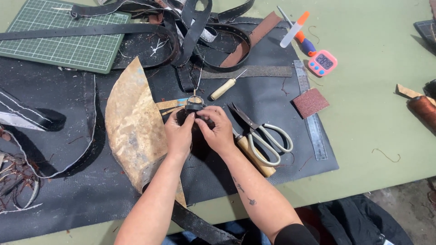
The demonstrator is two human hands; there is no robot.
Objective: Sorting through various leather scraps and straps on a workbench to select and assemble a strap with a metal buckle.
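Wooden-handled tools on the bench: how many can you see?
2: an awl above the hands, and a tool lying under the scissors, right of the right hand. Others may be hidden.

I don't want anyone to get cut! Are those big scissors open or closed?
Closed, or very nearly. The scissors lie flat on the black leather sheet, blades together in one point, just beside the right hand.

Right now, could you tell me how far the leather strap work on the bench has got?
Done, it seems: several stitched black straps lie piled by the cutting mat. In hand: the left hand and right hand pinch a small dark leather piece with a metal ring. Left: I cannot tell; scissors and awl lie unused beside them.
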